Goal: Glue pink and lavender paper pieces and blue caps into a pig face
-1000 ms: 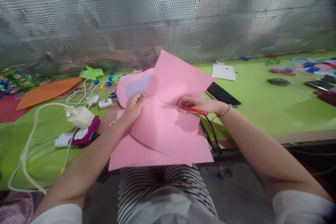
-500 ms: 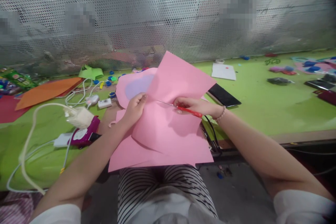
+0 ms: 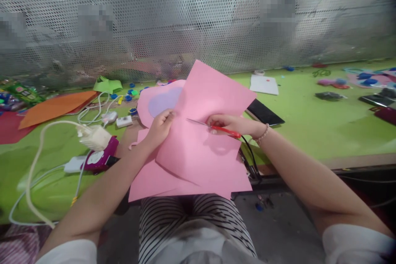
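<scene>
Midway through apparent cutting, the left hand point(image 3: 161, 127) pinches a pink paper sheet point(image 3: 212, 88) raised at the green table point(image 3: 309, 128), the right hand point(image 3: 235, 123) closed around red-handled scissors point(image 3: 227, 131). Any further snip calls for taut paper and aligned blades.

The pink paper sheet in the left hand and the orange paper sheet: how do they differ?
The pink paper sheet is gripped by the left hand; the orange paper sheet lies untouched. Red-handled metal scissors are at the pink sheet; the orange sheet has none. Both look plain, without markings.
</scene>
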Demonstrator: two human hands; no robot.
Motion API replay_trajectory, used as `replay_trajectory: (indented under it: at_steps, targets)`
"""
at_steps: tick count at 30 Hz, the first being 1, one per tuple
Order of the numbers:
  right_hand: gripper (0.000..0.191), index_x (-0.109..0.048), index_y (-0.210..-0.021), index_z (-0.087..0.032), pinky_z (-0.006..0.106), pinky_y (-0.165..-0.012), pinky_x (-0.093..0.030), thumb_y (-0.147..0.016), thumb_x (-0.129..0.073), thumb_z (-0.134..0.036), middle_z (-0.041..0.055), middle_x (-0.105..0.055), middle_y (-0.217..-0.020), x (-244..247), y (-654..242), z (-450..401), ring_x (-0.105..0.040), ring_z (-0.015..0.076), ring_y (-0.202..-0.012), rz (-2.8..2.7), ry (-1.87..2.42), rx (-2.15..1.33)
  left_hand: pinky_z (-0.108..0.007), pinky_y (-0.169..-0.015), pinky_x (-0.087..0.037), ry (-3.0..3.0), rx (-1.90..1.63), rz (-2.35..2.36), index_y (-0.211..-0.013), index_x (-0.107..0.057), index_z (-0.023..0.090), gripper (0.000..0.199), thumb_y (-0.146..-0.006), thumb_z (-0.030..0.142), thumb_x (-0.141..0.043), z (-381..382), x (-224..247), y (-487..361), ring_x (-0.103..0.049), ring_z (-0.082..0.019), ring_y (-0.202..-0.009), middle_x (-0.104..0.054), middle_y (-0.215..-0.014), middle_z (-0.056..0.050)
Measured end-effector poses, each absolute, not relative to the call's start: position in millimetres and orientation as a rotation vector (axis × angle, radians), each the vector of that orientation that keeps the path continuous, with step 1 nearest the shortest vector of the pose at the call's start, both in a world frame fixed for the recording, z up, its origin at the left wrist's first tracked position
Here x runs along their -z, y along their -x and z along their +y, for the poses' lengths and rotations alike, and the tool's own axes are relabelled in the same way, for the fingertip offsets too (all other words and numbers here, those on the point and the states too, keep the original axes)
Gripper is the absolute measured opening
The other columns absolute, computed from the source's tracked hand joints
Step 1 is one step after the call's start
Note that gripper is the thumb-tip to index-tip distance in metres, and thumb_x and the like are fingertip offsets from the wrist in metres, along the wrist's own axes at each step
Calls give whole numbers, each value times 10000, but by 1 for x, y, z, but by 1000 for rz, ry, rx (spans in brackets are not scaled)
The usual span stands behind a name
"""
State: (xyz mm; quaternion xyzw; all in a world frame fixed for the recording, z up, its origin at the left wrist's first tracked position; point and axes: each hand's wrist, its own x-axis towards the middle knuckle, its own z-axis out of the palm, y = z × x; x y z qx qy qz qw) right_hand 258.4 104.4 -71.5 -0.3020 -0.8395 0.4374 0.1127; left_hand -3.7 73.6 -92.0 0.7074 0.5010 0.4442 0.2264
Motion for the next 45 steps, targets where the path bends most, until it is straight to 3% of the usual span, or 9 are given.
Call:
replay_trajectory:
  at_steps: [4,8,14,22,33,45]
  targets:
    - [352,-499,-879,-165,259,-652,-379,-786,-558,-499,15,-520,-790,71,-259,106,-468,129,-719,-2446,800,-1261,-263,-710,-427,-1905,-1193,1445,-938,-592,164,291,-872,378,-407,73,89,5,-532,-178,-804,-614,-808,-41]
    - [352,-496,-884,-165,248,-619,-373,-780,-560,-495,14,-538,-773,71,-260,107,-470,124,-693,-2414,850,-1266,-255,-653,-411,-1949,-1170,1521,-869,-592,184,255,-854,381,-431,73,90,9,-518,-176,-749,-566,-690,-13]
    - [367,-518,-936,-173,220,-558,-370,-768,-583,-494,30,-553,-816,72,-260,105,-472,113,-677,-2391,1005,-1320,-239,-644,-393,-2036,-1161,1523,-826,-577,179,269,-868,383,-406,74,93,10,-487,-150,-687,-540,-680,2]
    - [371,-434,-933,-185,193,-431,-284,-802,-548,-513,-57,-415,-655,67,-259,98,-359,47,-484,-2327,856,-1600,-246,-678,-407,-2041,-1090,1434,-808,-585,169,297,-873,400,-409,70,93,3,-516,-150,-718,-587,-735,-5]
    - [370,-439,-927,-177,218,-509,-285,-808,-520,-518,-26,-465,-730,72,-244,96,-362,78,-577,-2335,858,-1454,-245,-704,-428,-1930,-1157,1393,-826,-646,153,321,-855,417,-467,68,97,-2,-566,-163,-770,-652,-805,-19]
    - [383,-445,-905,-167,240,-587,-344,-789,-542,-519,14,-524,-776,75,-244,100,-441,123,-682,-2344,912,-1396,-236,-665,-413,-1941,-1135,1423,-829,-646,159,343,-847,449,-463,71,100,1,-546,-149,-724,-619,-737,0]
